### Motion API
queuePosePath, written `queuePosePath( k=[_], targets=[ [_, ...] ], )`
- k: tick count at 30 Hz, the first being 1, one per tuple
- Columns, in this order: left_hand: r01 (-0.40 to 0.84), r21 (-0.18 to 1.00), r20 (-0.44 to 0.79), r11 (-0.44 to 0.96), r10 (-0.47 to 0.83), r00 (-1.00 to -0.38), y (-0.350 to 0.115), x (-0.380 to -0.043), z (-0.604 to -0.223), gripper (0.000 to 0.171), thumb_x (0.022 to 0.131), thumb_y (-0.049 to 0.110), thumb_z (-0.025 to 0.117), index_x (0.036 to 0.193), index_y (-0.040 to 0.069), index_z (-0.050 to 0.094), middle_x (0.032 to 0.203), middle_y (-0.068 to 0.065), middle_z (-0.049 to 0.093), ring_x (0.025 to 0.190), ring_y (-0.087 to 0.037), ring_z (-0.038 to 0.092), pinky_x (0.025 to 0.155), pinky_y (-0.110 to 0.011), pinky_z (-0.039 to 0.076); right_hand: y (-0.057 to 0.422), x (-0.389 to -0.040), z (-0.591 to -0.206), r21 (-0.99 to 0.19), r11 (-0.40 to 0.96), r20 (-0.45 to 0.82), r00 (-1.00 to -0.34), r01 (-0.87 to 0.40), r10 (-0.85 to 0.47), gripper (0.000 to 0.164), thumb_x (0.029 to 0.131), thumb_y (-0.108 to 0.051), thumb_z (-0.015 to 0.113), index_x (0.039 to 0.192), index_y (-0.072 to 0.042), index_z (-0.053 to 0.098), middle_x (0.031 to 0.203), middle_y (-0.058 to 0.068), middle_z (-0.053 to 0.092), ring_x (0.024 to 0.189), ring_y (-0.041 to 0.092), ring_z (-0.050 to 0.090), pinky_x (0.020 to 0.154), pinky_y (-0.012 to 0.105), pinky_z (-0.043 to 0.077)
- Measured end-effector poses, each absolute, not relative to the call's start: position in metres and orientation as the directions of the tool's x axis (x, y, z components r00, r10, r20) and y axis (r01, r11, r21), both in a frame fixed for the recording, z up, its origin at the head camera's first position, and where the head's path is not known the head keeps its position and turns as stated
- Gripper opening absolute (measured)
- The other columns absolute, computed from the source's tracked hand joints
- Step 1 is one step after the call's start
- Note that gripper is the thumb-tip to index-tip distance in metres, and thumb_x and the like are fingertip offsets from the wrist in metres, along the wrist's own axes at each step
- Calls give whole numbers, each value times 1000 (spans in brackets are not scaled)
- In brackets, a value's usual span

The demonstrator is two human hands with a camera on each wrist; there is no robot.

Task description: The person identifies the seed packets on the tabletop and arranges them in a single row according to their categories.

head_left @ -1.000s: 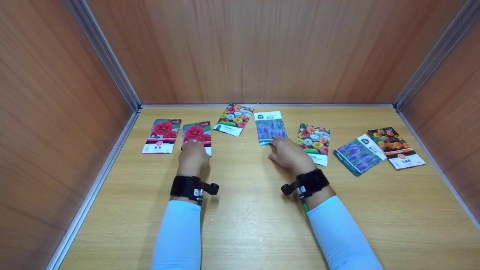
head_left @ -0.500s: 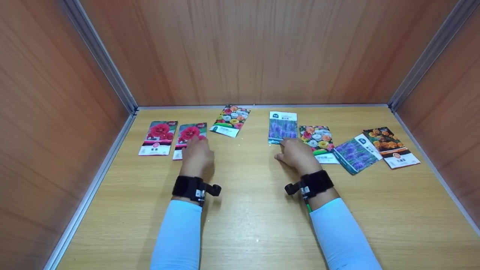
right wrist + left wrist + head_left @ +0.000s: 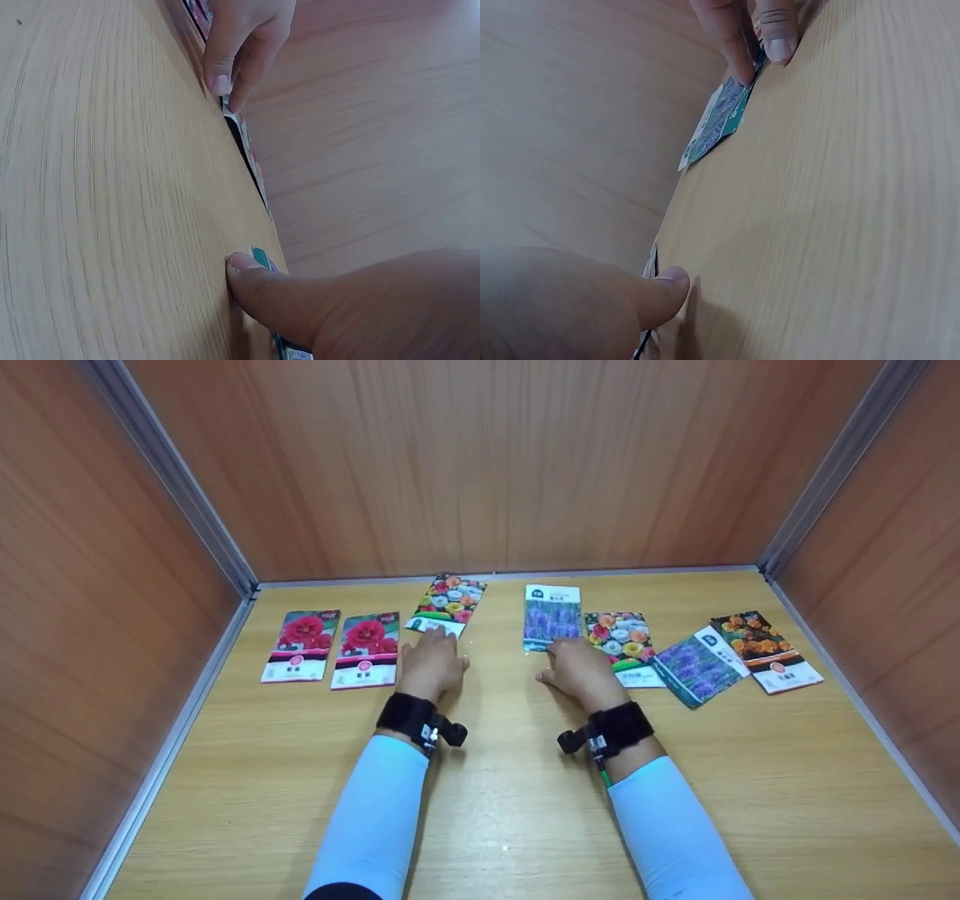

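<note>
Flower-picture packets lie flat on the wooden table. My left hand [image 3: 433, 664] touches the lower white edge of a mixed-flower packet [image 3: 452, 598] with its fingertips. That packet lies slanted near the back wall. The fingertips of my right hand [image 3: 581, 667] rest on the lower edge of a lavender packet [image 3: 553, 615], with the thumb out to the side. In the left wrist view, the right hand's fingers press this lavender packet [image 3: 718, 120]. The right wrist view shows the mixed-flower packet [image 3: 251, 161] edge-on under the left fingers. Neither hand's palm side shows in the head view.
Two red-flower packets [image 3: 300, 645] [image 3: 366, 649] lie side by side at left. Right of my right hand are a second mixed-flower packet [image 3: 621, 641], a second lavender packet [image 3: 700, 666] and an orange-flower packet [image 3: 765, 651], overlapping slightly. Wooden walls [image 3: 480, 465] enclose the back and sides.
The second red-flower packet slid left, and my left hand left it for the slanted mixed-flower packet to its right. My right hand shifted the lavender packet right, closer to the neighbouring mixed-flower packet.
</note>
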State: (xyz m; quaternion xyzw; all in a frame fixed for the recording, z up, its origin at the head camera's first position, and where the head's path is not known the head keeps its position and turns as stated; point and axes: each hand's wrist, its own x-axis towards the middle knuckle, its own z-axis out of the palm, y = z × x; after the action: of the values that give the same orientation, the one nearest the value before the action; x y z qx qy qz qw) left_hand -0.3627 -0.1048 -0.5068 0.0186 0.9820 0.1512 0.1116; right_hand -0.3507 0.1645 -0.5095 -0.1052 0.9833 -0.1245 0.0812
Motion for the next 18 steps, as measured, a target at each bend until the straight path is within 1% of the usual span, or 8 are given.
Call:
queuePosePath(
  k=[4,8,11,13,15,18],
  targets=[
    [27,308,-225,951,100,-969,-99,-359,-505,67,116,41,64,173,9,48,187,-15,33,177,-37,26,141,-72,18,164,-351,-509,-235,951,-115,-966,-201,-233,58,108,-44,79,148,-2,72,154,22,71,141,45,67,117,61,58],
    [83,304,-221,949,155,-963,-87,-351,-504,63,115,43,67,169,12,55,184,-14,40,173,-37,34,140,-73,21,165,-352,-509,-210,953,-103,-964,-218,-244,57,108,-43,79,147,-2,73,161,22,66,146,46,65,118,61,58],
    [113,295,-216,949,182,-959,-78,-342,-502,57,114,42,69,163,14,63,182,-12,44,170,-38,40,138,-75,24,165,-352,-510,-225,954,-127,-964,-200,-232,58,108,-44,79,148,-3,72,161,22,66,145,45,65,119,60,57],
    [124,292,-195,949,185,-963,-76,-337,-501,52,113,41,71,157,14,68,177,-12,51,165,-39,48,136,-72,31,164,-352,-510,-233,955,-143,-965,-183,-220,59,108,-45,79,149,-3,72,159,21,68,143,44,66,119,60,57],
    [111,288,-164,951,163,-973,-78,-334,-498,47,112,38,72,152,12,72,170,-14,57,158,-39,53,132,-69,38,163,-352,-510,-245,956,-162,-966,-160,-203,61,108,-45,79,152,-4,70,161,21,66,146,44,65,122,60,55],
    [23,268,-129,963,60,-990,-92,-332,-494,45,112,38,73,144,7,75,154,-18,63,143,-40,58,121,-65,50,162,-351,-510,-255,956,-171,-966,-148,-195,62,108,-45,78,154,-4,68,162,21,65,147,44,63,124,60,53]
  ],
)
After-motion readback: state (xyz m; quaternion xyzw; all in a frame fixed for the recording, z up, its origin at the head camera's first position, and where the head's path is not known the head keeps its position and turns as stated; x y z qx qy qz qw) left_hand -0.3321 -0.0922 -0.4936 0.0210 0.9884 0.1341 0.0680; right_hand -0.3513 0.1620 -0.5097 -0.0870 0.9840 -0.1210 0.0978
